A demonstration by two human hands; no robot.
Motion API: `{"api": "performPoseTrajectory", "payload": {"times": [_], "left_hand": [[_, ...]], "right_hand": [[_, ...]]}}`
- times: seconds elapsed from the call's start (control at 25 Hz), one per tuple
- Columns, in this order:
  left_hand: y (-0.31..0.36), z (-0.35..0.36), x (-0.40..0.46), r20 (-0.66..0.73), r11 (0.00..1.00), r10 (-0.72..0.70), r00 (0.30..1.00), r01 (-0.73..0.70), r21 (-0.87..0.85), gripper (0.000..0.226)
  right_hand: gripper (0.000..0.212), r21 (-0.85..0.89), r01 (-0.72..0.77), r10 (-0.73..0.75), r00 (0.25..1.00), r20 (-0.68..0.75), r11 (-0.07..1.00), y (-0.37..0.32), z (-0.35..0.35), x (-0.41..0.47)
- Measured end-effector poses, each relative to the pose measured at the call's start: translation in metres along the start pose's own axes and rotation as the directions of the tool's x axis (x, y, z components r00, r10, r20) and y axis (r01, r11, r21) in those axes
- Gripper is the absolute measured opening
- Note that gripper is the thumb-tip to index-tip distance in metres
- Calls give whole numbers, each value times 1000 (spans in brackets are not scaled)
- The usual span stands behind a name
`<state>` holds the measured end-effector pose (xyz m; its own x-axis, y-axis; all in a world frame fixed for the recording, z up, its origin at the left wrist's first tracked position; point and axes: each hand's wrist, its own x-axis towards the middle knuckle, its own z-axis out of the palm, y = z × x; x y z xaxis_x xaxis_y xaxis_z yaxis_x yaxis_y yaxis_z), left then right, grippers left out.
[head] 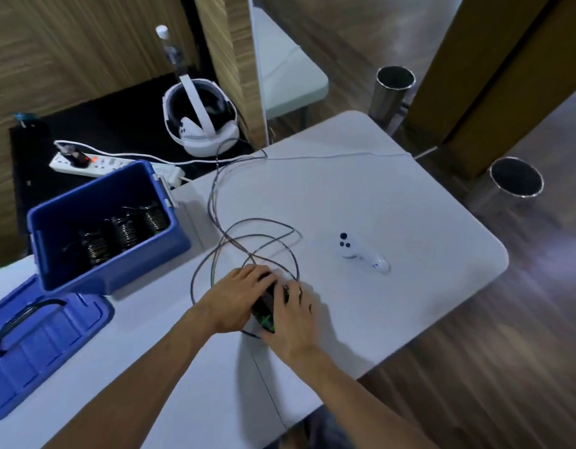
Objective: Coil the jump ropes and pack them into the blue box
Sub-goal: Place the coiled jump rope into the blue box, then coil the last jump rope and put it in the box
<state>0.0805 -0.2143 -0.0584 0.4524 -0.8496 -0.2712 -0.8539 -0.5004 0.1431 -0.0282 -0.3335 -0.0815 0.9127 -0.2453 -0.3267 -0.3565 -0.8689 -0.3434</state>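
A jump rope's grey cord (215, 202) lies in loose loops on the white table (361, 196), trailing up toward the far edge. Its black handles with green marks (266, 311) sit between my hands near the table's middle. My left hand (234, 299) grips the handles from the left, fingers curled over them. My right hand (293, 319) holds them from the right. The open blue box (69, 270) stands at the table's left and holds three coiled ropes (124, 233) side by side.
The box's blue lid (37, 345) with a black handle lies at the near left. A white controller (361, 254) rests right of the cord. A white headset (200, 118) and a power strip (92, 162) sit on a black stand behind. Two metal bins (513, 183) stand on the floor.
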Motion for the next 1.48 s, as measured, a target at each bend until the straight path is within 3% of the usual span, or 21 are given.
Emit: {"api": "performPoseTrajectory", "payload": {"times": [0.12,0.28,0.36,0.48,0.56,0.64,0.8,0.96,1.08,1.16,1.2,1.28,1.36,1.48], "left_hand": [[2,11,2,49,995,-7,999,2,99,86],[9,15,6,-43,987,-5,999,12,161,80],[14,15,0,15,995,-54,998,52,85,67],[13,8,-23,146,960,-151,978,181,-216,62],[9,1,-44,215,823,-206,955,287,-489,67],[3,-6,-70,224,680,-249,942,335,-653,64],[-9,-26,-121,139,423,-424,895,331,-844,29],[-21,-44,-156,193,-48,-728,658,232,-972,33],[-30,-54,-165,200,-176,-854,481,94,-980,16],[-41,-66,-167,141,-135,-915,377,43,-990,22],[-45,-76,-171,49,-40,-943,330,35,-999,27],[-54,-104,-184,-245,274,-929,276,70,-959,36],[-59,-136,-196,-521,587,-780,347,116,-802,33],[-53,-181,-214,-610,712,-646,460,73,-699,29]], "right_hand": [[98,9,-10,10,1000,2,1000,1,4,0],[110,-47,81,-82,997,-13,996,11,5,-8],[117,-86,146,-145,989,12,986,20,2,-13],[127,-178,225,-231,973,-12,958,19,-3,-22],[129,-230,277,-288,958,-14,933,11,-4,-24],[126,-270,349,-366,931,-15,898,-1,-15,-22],[119,-329,554,-567,821,64,765,-39,-47,-18],[126,-311,694,-724,690,29,649,-79,-80,-9],[125,-424,739,-833,549,-71,523,-108,-109,1],[110,-437,767,-867,494,-67,470,-129,-125,11],[95,-428,789,-883,468,-46,440,-139,-131,16],[72,-432,800,-891,454,-20,417,-159,-150,22],[66,-471,782,-897,440,-44,407,-178,-172,27],[61,-515,756,-906,410,-107,403,-205,-212,26]]}}
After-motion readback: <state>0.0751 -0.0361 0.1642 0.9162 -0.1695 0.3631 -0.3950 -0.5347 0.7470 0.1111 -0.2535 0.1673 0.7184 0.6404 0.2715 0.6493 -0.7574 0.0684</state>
